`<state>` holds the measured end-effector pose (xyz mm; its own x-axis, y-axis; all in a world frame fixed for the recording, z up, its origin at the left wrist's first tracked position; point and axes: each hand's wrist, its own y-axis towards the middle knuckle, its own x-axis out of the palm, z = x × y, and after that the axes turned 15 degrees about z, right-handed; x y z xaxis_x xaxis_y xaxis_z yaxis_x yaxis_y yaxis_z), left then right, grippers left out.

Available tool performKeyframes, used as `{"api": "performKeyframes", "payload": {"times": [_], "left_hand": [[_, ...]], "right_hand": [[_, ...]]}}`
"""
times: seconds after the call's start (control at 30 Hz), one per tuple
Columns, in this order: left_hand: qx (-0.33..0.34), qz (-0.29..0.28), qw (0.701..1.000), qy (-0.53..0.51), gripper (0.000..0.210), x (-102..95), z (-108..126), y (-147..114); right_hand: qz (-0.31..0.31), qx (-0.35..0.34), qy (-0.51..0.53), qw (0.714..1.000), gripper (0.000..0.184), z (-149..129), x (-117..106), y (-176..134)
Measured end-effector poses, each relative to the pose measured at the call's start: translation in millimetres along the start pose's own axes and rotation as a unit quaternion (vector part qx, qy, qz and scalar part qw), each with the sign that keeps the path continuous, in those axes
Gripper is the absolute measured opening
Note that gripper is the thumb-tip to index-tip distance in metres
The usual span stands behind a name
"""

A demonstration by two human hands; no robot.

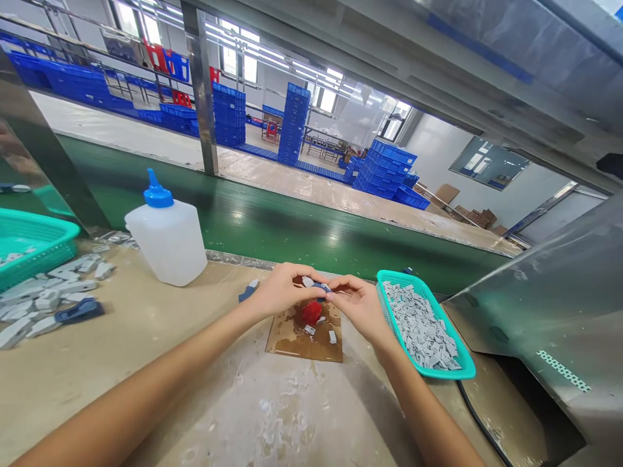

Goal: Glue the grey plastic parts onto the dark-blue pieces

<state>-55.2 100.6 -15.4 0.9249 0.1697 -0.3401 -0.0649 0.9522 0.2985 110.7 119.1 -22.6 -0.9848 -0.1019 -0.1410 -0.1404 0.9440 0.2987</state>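
Note:
Above a wet brown board (304,352), my two hands meet around a small dark-blue and grey plastic part (321,287). My left hand (282,288) pinches its grey end side between thumb and fingers. On the other end, my right hand (359,303) closes thumb and fingertips, partly hiding it. Below them a round red thing (311,313) sits on the board, with small grey plastic pieces (333,337) beside it. Another dark-blue part with a grey tip (248,291) lies just left of my left hand.
Right of my hands stands a turquoise basket (467,370) full of small grey pieces. A white bottle with a blue nozzle (168,243) stands at left, near a pile of grey parts (46,295) and another turquoise basket (39,259). Beyond runs a green conveyor belt (263,220) with a metal post (202,97).

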Motion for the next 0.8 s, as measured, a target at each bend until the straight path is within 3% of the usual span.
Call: {"api": "performKeyframes", "payload": {"times": [0.2, 0.43, 0.8], "left_hand": [[0.102, 0.001, 0.992, 0.067, 0.019, 1.3, 2, -3], [0.073, 0.012, 0.995, 0.070, 0.012, 5.9, -1, -6], [0.069, -0.002, 0.996, 0.051, 0.012, 7.4, -3, -5]], "right_hand": [[0.002, 0.032, 0.046, 0.998, 0.012, 1, -4, 3], [-0.032, 0.044, 0.069, 0.996, 0.015, 4, -5, 3], [-0.019, 0.054, 0.076, 0.995, 0.008, 7, 0, 1]]}}
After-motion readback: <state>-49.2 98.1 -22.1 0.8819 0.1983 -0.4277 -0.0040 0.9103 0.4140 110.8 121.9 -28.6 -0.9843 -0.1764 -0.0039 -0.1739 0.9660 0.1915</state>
